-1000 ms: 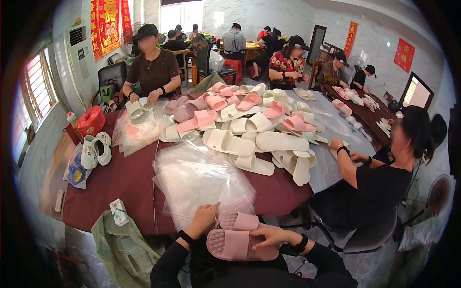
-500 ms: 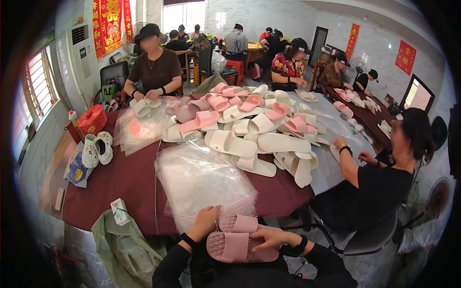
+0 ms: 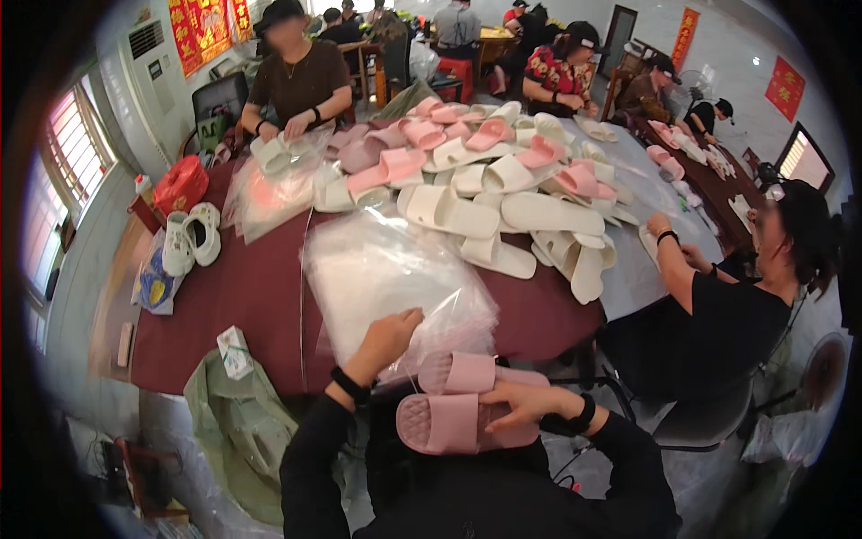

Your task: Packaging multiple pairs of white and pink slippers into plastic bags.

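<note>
1. Head view, the hands: the right hand [image 3: 525, 404] lies curled over a pair of pink slippers [image 3: 458, 409], stacked one on the other, soles outward, just off the near edge of the table [image 3: 260, 287] above the lap. The fingers wrap the upper slipper, probably to keep the two pressed together as one bundle.
2. The left hand [image 3: 388, 337] reaches forward to the near edge of the bag stack [image 3: 386, 269], a pile of clear plastic bags on the table just beyond the slippers. Its fingers are bent loosely on the top sheet; whether they pinch a bag I cannot tell.
3. Beyond the bag stack, toward the table's middle and far side, lies a slipper heap [image 3: 494, 171] of white and pink slippers, loose and unsorted, within reach of everyone seated.
4. Left of the bag stack, near the table's left edge, sits a pair of white shoes [image 3: 190, 238], with a red bag [image 3: 180, 184] behind them.
5. A green sack [image 3: 238, 422] hangs below the table's near-left edge.
6. Other people sit round the table: one in black [image 3: 727, 305] at the right edge with hands on the cloth, one in brown [image 3: 301, 81] at the far side handling bagged slippers.
</note>
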The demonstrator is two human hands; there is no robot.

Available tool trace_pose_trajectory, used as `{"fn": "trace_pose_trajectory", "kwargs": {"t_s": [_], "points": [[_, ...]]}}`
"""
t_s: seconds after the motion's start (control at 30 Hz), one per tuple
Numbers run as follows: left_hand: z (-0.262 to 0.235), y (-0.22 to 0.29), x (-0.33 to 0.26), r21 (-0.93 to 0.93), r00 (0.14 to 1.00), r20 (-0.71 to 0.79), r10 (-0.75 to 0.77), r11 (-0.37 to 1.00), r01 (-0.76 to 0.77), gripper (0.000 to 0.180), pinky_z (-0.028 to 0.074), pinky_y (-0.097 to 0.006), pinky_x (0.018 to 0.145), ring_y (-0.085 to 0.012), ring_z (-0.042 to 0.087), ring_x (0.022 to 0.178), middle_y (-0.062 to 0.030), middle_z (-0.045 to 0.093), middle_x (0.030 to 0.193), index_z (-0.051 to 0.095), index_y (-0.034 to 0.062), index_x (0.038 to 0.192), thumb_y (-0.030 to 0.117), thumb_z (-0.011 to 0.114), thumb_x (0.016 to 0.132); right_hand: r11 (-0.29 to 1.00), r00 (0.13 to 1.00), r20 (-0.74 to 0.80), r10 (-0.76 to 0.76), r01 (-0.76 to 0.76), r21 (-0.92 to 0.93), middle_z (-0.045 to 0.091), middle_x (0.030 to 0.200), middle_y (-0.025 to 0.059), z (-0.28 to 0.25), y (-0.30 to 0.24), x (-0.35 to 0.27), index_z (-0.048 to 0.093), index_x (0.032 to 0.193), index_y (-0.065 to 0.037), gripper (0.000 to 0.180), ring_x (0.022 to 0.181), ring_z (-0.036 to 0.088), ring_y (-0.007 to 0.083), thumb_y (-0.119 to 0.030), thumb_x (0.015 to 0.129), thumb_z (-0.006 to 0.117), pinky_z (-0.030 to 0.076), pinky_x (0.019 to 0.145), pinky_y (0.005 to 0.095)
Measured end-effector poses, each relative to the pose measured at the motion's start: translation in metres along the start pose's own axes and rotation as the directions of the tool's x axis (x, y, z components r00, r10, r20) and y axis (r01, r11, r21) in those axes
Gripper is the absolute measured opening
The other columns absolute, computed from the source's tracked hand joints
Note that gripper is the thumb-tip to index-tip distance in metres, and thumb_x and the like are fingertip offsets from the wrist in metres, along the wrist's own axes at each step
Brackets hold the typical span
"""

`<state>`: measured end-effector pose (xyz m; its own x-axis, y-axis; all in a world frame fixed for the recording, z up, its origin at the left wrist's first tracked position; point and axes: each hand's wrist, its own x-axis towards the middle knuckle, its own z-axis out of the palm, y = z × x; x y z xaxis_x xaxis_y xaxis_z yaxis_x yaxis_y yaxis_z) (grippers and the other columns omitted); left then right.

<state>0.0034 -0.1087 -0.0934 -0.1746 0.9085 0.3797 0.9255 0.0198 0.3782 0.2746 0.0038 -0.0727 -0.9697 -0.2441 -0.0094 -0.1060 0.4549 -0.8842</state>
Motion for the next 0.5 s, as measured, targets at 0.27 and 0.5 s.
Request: {"fn": "trace_pose_trajectory", "kwargs": {"t_s": [0.27, 0.5], "points": [[-0.026, -0.005, 0.012, -0.015, 0.996, 0.077, 0.044, 0.999, -0.043, 0.022, 0.05, -0.038, 0.063, -0.03, 0.062, 0.075, -0.0082, 0.062, 0.09, 0.059, 0.0116, 0.105, 0.011, 0.049, 0.085, 0.99, 0.998, 0.055, -0.042, 0.049, -0.129, 0.052, 0.123, 0.0151, -0.014, -0.012, 0.012, 0.058, 0.118, -0.011, 0.048, 0.121, 0.037, 0.0351, -0.028, 0.075, 0.068, 0.023, 0.105, 0.0449], [-0.036, 0.01, 0.012, -0.054, 0.995, 0.103, -0.001, 0.999, 0.007, 0.02, 0.05, -0.038, 0.062, -0.0297, 0.061, 0.074, -0.0082, 0.062, 0.089, 0.063, 0.0151, 0.105, 0.021, 0.051, 0.089, 0.972, 0.994, 0.01, -0.112, 0.112, -0.207, 0.051, 0.122, 0.0159, -0.014, -0.016, 0.022, 0.057, 0.117, -0.01, 0.048, 0.12, 0.038, 0.035, -0.031, 0.076, 0.068, 0.024, 0.104, 0.045]]}}
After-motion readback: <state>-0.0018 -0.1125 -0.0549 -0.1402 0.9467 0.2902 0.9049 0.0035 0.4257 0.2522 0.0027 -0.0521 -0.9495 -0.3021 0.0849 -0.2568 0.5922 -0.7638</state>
